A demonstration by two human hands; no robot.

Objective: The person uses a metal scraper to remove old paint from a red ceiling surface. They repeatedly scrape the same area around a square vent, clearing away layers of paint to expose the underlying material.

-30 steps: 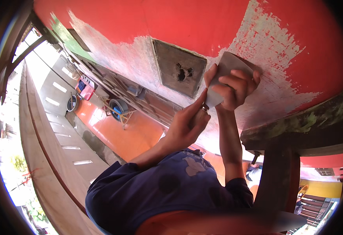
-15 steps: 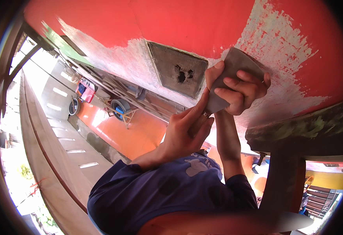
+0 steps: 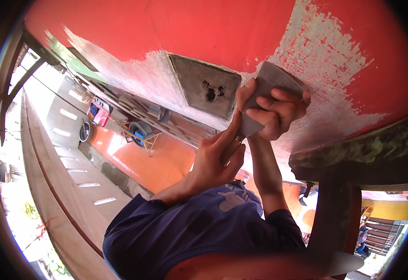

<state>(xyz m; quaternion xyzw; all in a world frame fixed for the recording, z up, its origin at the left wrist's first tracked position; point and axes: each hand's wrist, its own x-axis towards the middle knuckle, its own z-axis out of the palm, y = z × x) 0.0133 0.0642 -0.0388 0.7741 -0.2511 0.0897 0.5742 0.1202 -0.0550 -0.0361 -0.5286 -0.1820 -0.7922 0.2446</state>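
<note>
A wide grey scraper (image 3: pixel 265 86) is pressed against the wall, its broad blade pointing up. My left hand (image 3: pixel 218 156) is closed round its handle, most of which the fingers hide. Higher up, my right hand (image 3: pixel 278 109) grips the blade, thumb on the left edge and bent fingers across its face. The red wall (image 3: pixel 213 28) around it bears rough whitish patches (image 3: pixel 316 51) where the red coat is absent. Left of the blade a grey four-sided panel (image 3: pixel 192 77) with a ragged dark hole is set in the wall.
A dark ledge (image 3: pixel 358 154) on a dark post (image 3: pixel 334 214) juts out at the right. Beyond my left arm are an orange floor (image 3: pixel 166 163), a grey tub (image 3: pixel 140 132) on a stand, and a pale low wall (image 3: pixel 73 163) with slots.
The whole view has shifted a little. Both hands and the scraper sit slightly farther left and lower, moving only a little against the wall. Both grips look the same.
</note>
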